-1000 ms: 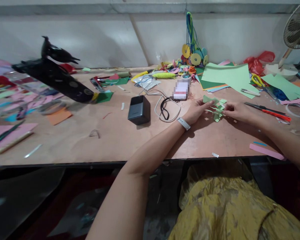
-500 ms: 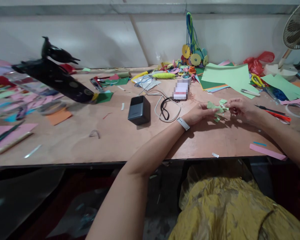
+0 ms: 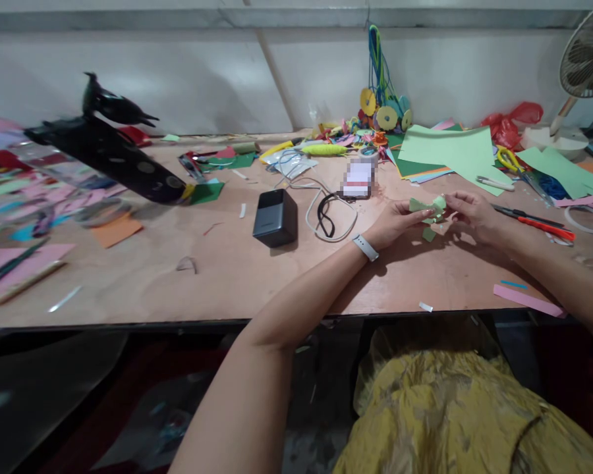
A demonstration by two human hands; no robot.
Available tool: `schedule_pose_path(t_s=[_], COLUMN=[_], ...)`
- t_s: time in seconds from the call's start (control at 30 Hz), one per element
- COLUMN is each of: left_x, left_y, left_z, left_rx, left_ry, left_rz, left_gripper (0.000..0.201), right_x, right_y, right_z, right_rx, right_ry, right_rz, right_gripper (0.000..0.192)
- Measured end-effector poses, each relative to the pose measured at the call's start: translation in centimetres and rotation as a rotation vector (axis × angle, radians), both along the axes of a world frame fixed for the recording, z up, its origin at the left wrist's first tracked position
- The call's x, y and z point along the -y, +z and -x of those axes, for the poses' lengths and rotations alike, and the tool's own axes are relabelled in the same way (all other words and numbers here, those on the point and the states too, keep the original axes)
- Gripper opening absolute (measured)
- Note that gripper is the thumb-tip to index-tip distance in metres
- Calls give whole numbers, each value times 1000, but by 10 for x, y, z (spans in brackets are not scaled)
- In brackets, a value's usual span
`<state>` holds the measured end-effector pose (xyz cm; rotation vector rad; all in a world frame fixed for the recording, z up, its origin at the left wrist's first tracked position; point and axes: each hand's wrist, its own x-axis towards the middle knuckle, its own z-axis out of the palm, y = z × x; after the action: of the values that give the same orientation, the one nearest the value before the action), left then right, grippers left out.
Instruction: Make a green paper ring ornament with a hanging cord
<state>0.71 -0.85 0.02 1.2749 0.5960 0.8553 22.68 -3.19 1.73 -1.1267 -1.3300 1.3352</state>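
A small piece of light green paper with cut edges (image 3: 420, 205) is pinched between the thumb and fingers of my left hand (image 3: 394, 222). My right hand (image 3: 470, 210) closes its fingertips on the right end of the same paper, where it looks bunched or folded. Beneath the hands, a loose green scrap (image 3: 429, 234) rests on the table (image 3: 217, 289). Beyond my right hand lie a utility knife with a red-orange handle (image 3: 548, 227) and a clear tape ring (image 3: 587, 218).
Left of my arms stand a dark power bank (image 3: 275, 217) and a white cable (image 3: 312, 227). Behind lie a blurred phone (image 3: 358, 179), green paper sheets (image 3: 447, 153) and yellow-handled scissors (image 3: 508, 159). A black holder (image 3: 113, 155) leans at left; a fan (image 3: 590, 56) is at right.
My right hand has moved slightly left and now meets the green paper. The paper's right end, spread in separate bits before, now looks gathered together. My left hand has barely moved.
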Motion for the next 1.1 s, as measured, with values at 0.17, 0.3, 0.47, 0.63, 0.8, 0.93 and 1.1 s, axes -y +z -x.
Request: schedule_pose_path(t_s=[0.17,0.3,0.47,0.63,0.8,0.93,1.1], left_x=[1,5,9,2,-6,-8,-7], left_y=[2,4,5,1,-8,-10,-8], left_z=[-1,-2,-3,-1,1,2,2], left_rx=[-18,-47,-103,-113,-39,-7,22], left_ry=[-6,-74,-127,-83,1,5,-28], left_rz=[-70,-92,-22,-1,1,25,1], left_gripper=[39,39,41,49,47,44,49], right_x=[2,7,8,3,5,6,6], right_y=[-6,-6,-7,-5,-1,3,2], right_z=[4,10,13,6,1,0,-4], right_rx=[1,1,58,107,244,338,439], right_ry=[-87,-120,-192,-249,-211,-164,-142], right_rz=[-86,-126,-277,-406,-479,-615,-754], right_gripper=[45,43,36,29,30,30,23])
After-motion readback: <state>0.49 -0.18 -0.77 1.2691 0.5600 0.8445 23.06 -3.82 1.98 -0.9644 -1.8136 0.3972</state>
